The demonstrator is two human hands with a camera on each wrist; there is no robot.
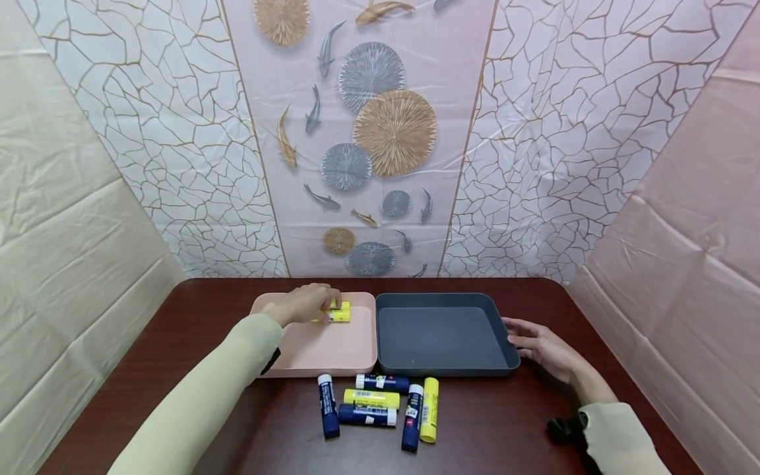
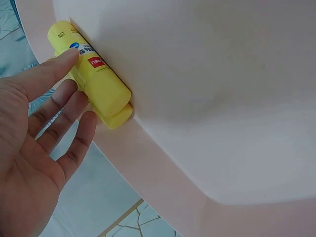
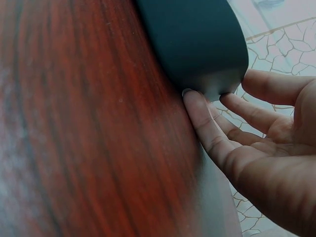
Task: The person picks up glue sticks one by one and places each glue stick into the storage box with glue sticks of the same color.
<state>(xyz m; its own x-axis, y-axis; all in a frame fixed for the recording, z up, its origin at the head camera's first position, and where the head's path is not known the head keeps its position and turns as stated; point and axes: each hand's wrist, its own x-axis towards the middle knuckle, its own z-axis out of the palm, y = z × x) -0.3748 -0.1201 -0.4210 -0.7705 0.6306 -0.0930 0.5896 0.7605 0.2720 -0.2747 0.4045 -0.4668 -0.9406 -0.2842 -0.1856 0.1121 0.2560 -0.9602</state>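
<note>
My left hand (image 1: 305, 302) is over the back of the pink tray (image 1: 320, 340), pinching a yellow glue stick (image 2: 94, 69) between thumb and fingers. Its thumb lies across the label in the left wrist view. Against the same wall, a second yellow glue stick (image 2: 121, 117) is mostly hidden beneath the first. On the other side, my right hand (image 1: 546, 349) touches the outer right wall of the dark grey tray (image 1: 445, 336) with fairly straight fingers. The right wrist view shows its fingertips (image 3: 195, 101) against the tray's lower outer edge.
In front of the trays lie several glue sticks: a blue one (image 1: 328, 406) at the left, blue (image 1: 368, 415) and yellow (image 1: 372, 398) ones in the middle, and a yellow one (image 1: 429, 409) at the right. The trays stand side by side on a dark red wooden table (image 1: 487, 422).
</note>
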